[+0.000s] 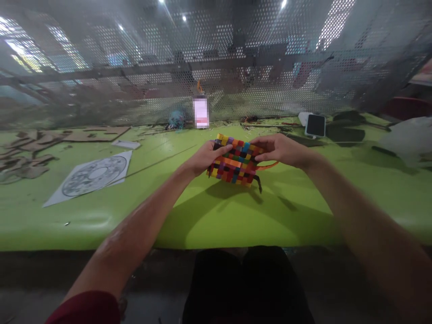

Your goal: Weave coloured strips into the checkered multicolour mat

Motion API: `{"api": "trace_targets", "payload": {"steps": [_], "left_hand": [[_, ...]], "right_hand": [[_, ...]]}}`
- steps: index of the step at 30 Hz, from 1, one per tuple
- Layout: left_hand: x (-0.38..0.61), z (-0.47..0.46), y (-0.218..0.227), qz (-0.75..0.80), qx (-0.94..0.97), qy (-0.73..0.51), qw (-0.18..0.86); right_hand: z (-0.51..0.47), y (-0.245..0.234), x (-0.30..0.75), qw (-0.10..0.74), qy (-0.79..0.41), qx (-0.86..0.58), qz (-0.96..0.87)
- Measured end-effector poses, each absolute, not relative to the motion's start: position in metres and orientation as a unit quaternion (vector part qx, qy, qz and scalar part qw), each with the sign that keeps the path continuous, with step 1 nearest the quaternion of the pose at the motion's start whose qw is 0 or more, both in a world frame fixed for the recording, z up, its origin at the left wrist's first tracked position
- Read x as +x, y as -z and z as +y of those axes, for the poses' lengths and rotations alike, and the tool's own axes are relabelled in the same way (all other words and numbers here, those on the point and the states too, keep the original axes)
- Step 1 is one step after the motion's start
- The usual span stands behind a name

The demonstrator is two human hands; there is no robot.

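Observation:
A small woven pouch (232, 167) of many-coloured flat strips is held up just above the green tabletop, roughly in the middle of the view. My left hand (209, 156) grips its left end, with the thumb lying across the front. At its upper right, my right hand (277, 150) has fingers and thumb closed on the edge; the fingertips are partly hidden. An orange strip (269, 167) sticks out to the right under my right hand. From the lower right corner hangs a dark loose strip (258, 183).
A printed paper with a ring pattern (97, 173) and cut cardboard pieces (30, 150) lie at left on the green table (135, 211). A perforated metal screen (141, 99) stands behind. A lit phone (201, 112) leans there; another phone (315, 125) lies right. A pale plastic bag (410, 139) is far right.

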State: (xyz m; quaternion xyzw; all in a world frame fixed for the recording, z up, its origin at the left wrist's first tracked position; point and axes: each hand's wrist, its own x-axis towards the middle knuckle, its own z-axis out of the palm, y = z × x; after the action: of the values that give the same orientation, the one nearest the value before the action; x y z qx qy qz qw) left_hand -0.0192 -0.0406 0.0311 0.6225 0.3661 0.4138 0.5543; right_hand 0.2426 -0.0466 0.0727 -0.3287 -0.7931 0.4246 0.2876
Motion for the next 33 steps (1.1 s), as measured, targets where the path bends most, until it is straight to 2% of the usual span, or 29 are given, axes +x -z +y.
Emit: {"api": "trace_targets", "payload": {"steps": [6,13,16,19,21,27,33], "left_hand": [[-0.016,-0.041,-0.029,0.369,0.578,-0.428,0.588],[-0.018,-0.041,-0.029,0.369,0.638,-0.422,0.527],[-0.015,-0.044,-0.032,0.371,0.664,-0.470,0.449],[-0.011,-0.051,-0.037,0.389,0.683,-0.528,0.322],[-0.007,-0.057,-0.040,0.395,0.685,-0.546,0.276],[-0.004,-0.058,-0.040,0.396,0.689,-0.558,0.239],[-0.009,-0.050,-0.036,0.411,0.710,-0.542,0.184]], "right_hand": [[-0.045,-0.070,0.242,0.323,-0.408,-0.328,-0.788],[-0.045,-0.060,0.236,0.396,-0.360,-0.327,-0.779],[-0.046,-0.056,0.234,0.414,-0.322,-0.338,-0.782],[-0.050,-0.056,0.229,0.426,-0.244,-0.354,-0.796],[-0.055,-0.057,0.225,0.426,-0.186,-0.356,-0.810],[-0.067,-0.056,0.213,0.428,-0.089,-0.341,-0.832],[-0.066,-0.049,0.210,0.420,-0.090,-0.349,-0.833]]}}
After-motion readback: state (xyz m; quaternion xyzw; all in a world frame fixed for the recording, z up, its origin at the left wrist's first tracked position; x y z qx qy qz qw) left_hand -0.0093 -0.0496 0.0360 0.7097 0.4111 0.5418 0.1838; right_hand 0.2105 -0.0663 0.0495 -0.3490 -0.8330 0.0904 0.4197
